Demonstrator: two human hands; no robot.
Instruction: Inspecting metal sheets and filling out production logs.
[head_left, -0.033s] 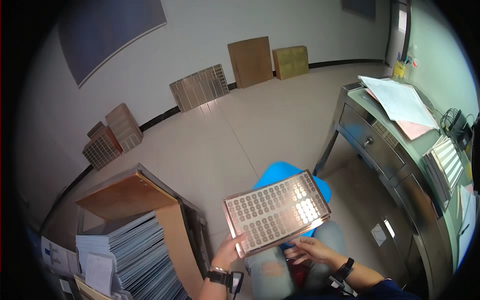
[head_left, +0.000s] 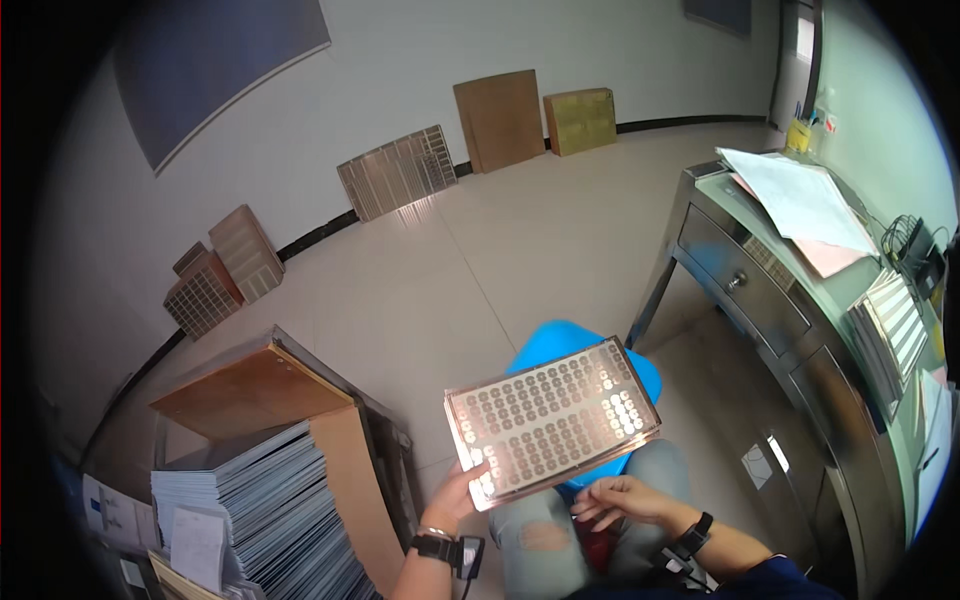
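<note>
A thin stack of copper-coloured circuit board panels (head_left: pixel 548 412), patterned with rows of small rings, is held tilted above my knees. My left hand (head_left: pixel 463 492) grips its lower left corner, thumb on top and fingers hidden underneath. Below the stack's front edge is my right hand (head_left: pixel 618 503), holding nothing, its fingers loosely bent and apart. A blue stool (head_left: pixel 560 340) shows behind and under the stack. Light glints off the panels' right end and lower left corner.
An open wooden crate (head_left: pixel 345 480) of tightly packed thin sheets (head_left: pixel 270 500) stands at left. On the right is a desk with drawers (head_left: pixel 740 275), papers (head_left: pixel 800 195) on top. Patterned panels (head_left: pixel 398 175) and brown boards (head_left: pixel 498 122) lean against the far wall.
My right hand has drawn slightly away from the stack's front edge, its fingers curling a little more. The stack has tilted slightly, shifting the glare; my left hand keeps its grip.
</note>
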